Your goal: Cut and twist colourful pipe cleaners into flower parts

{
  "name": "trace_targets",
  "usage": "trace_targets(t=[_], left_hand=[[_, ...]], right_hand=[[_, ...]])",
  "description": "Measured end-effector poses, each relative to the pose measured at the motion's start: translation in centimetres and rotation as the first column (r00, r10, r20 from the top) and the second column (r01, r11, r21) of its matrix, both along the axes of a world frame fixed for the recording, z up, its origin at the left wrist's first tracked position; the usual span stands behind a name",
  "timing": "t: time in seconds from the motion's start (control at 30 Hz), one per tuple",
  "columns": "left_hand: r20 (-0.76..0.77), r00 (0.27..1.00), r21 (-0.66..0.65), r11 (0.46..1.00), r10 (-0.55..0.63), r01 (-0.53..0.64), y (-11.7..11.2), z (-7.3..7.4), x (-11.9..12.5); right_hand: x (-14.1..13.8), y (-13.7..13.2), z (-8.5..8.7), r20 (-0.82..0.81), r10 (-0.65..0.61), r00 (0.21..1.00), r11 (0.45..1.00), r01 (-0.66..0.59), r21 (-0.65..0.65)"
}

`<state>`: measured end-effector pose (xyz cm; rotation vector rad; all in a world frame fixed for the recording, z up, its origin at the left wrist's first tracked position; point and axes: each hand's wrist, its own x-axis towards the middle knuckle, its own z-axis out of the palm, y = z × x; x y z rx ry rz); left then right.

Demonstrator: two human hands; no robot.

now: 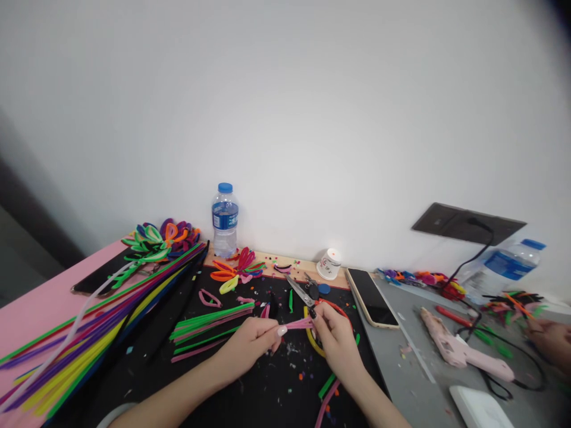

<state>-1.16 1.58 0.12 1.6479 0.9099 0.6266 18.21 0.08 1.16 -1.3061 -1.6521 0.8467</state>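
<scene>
A short pink pipe cleaner [298,324], which looks folded, stretches between my two hands above the black mat. My left hand [255,340] pinches its left end between thumb and fingers. At the other end, my right hand [332,333] has it pinched between thumb and forefinger. Scissors [303,292] with an orange handle lie just beyond my right hand, partly hidden by it. A yellow loop [313,340] shows beside the right fingers. Left of my left hand rest cut green and pink pipe cleaners [209,324] and a pink loop [209,298].
Long coloured pipe cleaners [111,333] spread along the left. At the back stand a water bottle [225,221] and a paper cup [329,264]. A phone [373,298] lies to the right, then a pink glue gun [464,351] with its cord. Another person's hand [551,339] is at far right.
</scene>
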Motion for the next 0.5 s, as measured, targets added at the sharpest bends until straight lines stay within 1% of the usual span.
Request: trace_targets(t=[0.03, 0.1, 0.13, 0.2, 0.3, 0.43, 0.5], left_hand=[[0.008, 1.000, -0.017, 1.000, -0.005, 0.005, 0.0, 0.1, 0.0], [0.022, 1.000, -0.053, 0.998, -0.018, 0.019, 0.0, 0.3, -0.1], [0.030, 0.999, -0.072, 0.997, -0.023, 0.025, -0.1, 0.3, -0.1], [0.053, 0.998, -0.112, 0.993, -0.024, 0.030, -0.2, 0.3, 0.0], [0.122, 0.993, -0.188, 0.982, 0.008, 0.015, -0.3, -0.1, 0.0], [0.189, 0.978, -0.343, 0.939, 0.092, -0.022, -0.2, -0.7, 0.1], [0.226, 0.969, -0.393, 0.920, 0.100, -0.003, -0.1, -0.8, 0.2]], right_hand=[[-0.1, 0.1, -0.1, -0.117, 0.020, 0.993, 0.996, -0.030, -0.084], [-0.3, 0.3, -0.2, -0.348, 0.034, 0.937, 0.964, -0.122, -0.234], [-0.4, 0.3, -0.3, -0.437, 0.022, 0.899, 0.945, -0.161, -0.285], [-0.6, 0.4, -0.2, -0.545, -0.014, 0.839, 0.915, -0.208, -0.345], [-0.8, 0.4, 0.1, -0.587, -0.059, 0.808, 0.905, -0.205, -0.374], [-1.0, 0.4, 0.3, -0.569, -0.087, 0.818, 0.919, -0.154, -0.362], [-1.0, 0.3, 0.3, -0.566, -0.090, 0.820, 0.921, -0.148, -0.360]])
